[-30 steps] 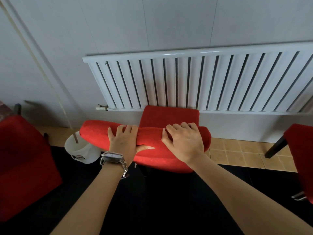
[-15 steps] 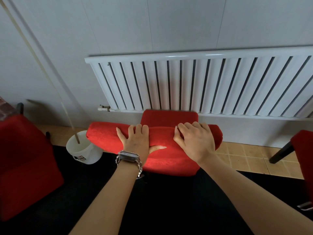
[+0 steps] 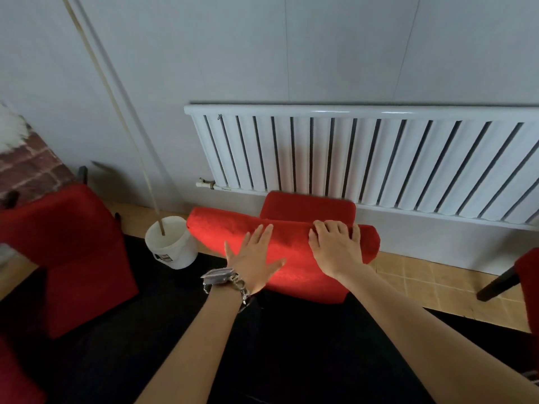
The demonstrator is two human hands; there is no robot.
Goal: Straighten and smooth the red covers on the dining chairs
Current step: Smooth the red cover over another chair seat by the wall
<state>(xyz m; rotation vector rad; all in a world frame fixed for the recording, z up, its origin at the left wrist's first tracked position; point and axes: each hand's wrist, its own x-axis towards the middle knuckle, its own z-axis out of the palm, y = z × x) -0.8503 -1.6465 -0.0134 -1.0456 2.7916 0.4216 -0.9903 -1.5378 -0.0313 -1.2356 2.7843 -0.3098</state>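
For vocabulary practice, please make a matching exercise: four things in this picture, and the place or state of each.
Things: 1 left hand; 2 right hand; 3 bucket; 4 radiator.
States: A on the wall; B lying flat on the red cover; C on the floor, stick inside; D curled over the cover's top edge.
Pairs: 1-B; 2-D; 3-C; 4-A.

A pale grey panelled wall (image 3: 262, 39) is filling the upper half of the frame. A white ribbed radiator (image 3: 379, 158) is running along it from the centre to the right edge, with a small valve (image 3: 205, 183) sticking out at its lower left corner. Beige floor tiles (image 3: 423, 275) are showing at lower right. At centre left a white bucket (image 3: 172, 246) is standing near the wall, and a thin pale stick (image 3: 116, 112) is leaning out of it toward the upper left. A brick-patterned surface (image 3: 29, 167) is showing at the left edge.
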